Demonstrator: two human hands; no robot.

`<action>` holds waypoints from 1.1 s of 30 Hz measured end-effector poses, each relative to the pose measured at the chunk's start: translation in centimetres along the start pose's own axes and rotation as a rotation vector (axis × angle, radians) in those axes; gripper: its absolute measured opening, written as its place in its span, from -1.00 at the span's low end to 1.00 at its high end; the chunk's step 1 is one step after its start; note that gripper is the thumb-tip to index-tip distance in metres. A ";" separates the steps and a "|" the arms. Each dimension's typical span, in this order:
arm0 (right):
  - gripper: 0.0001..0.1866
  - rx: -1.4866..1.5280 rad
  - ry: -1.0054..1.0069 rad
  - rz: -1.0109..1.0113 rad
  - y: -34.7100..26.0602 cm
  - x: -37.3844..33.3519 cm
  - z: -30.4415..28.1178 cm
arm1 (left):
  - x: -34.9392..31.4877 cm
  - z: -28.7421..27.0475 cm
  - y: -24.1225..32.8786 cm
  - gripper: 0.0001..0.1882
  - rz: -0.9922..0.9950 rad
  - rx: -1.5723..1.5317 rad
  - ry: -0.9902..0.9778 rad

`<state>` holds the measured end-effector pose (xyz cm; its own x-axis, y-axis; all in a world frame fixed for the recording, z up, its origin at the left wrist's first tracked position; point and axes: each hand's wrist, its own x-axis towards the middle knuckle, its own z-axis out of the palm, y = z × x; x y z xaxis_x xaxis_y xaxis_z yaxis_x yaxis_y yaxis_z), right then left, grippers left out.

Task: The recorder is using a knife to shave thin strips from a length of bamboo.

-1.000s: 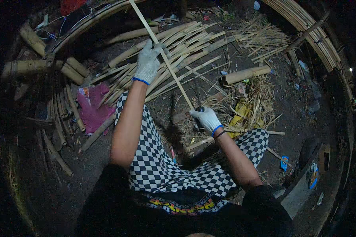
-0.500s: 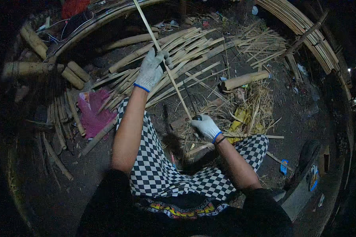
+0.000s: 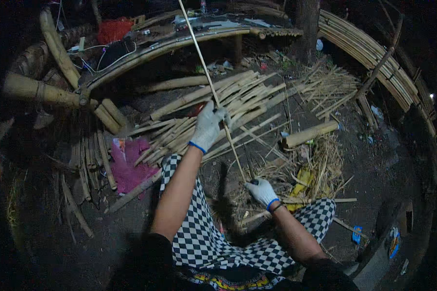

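A long, pale bamboo strip (image 3: 199, 53) slants from the top of the view down toward my lap. Wrapped around its middle is my left hand (image 3: 208, 127), in a white knitted glove with a blue cuff. My right hand (image 3: 262, 192), gloved the same way, is closed at the strip's lower end. It grips what looks like a knife (image 3: 250, 167), whose thin dark blade points away from me beside the strip. The knife's handle is mostly hidden by the fingers. Beyond my left hand lies a pile of split bamboo strips (image 3: 243, 97).
Thick bamboo poles (image 3: 43, 89) and a bamboo platform edge (image 3: 179, 43) stand at the back left. A short bamboo section (image 3: 310, 134) lies right of the pile, near shavings (image 3: 327, 165) and a yellow wrapper (image 3: 302, 182). Pink cloth (image 3: 126, 167) is at left. Long strips (image 3: 369, 46) are stacked far right.
The view has tilted up, so the scene sits lower and further right, with more of the platform showing. My left hand looks a little nearer to my right along the strip. Both grips remain.
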<state>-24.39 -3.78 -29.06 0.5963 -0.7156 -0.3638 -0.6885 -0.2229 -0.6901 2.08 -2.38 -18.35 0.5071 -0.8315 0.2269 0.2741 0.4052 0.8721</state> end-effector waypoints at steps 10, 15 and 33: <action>-0.75 0.256 -0.090 -0.039 -0.6 -0.9 0.3 | -0.4 0.9 -0.9 -0.68 -0.033 0.088 -0.017; -0.78 0.293 -0.156 -0.053 -0.4 -0.8 0.5 | -0.5 0.6 -1.0 -0.79 -0.049 -0.090 -0.020; -0.70 0.063 -0.144 -0.108 -0.7 -0.9 1.0 | -1.4 0.7 -0.8 -0.65 -0.188 -0.509 -0.120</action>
<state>-24.09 -2.32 -28.87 0.7213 -0.5864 -0.3685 -0.5930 -0.2481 -0.7660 0.53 -1.79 -19.04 0.3231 -0.9324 0.1617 0.7264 0.3539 0.5892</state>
